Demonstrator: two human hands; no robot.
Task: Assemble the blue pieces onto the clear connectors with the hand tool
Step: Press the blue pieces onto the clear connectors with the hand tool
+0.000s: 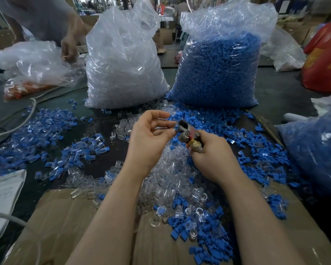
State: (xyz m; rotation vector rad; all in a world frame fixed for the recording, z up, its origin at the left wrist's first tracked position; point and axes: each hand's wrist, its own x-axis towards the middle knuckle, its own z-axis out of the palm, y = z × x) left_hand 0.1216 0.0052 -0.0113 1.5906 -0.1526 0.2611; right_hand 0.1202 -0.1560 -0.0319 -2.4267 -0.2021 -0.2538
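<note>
Here, the hand tool [189, 136] is gripped in the raised right hand [212, 155], while a small piece at its tip is pinched by the left hand [149, 138], both held above the table [275, 96]

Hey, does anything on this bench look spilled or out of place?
Yes: loose blue pieces and clear connectors lie spilled across the table and cardboard, mixed together in front of their bags.

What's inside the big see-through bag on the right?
The bag is packed with small blue pieces, heaped nearly to where the plastic gathers at the top. Only those against the clear plastic show; whatever lies deeper in the middle or at the bottom is covered.
</note>
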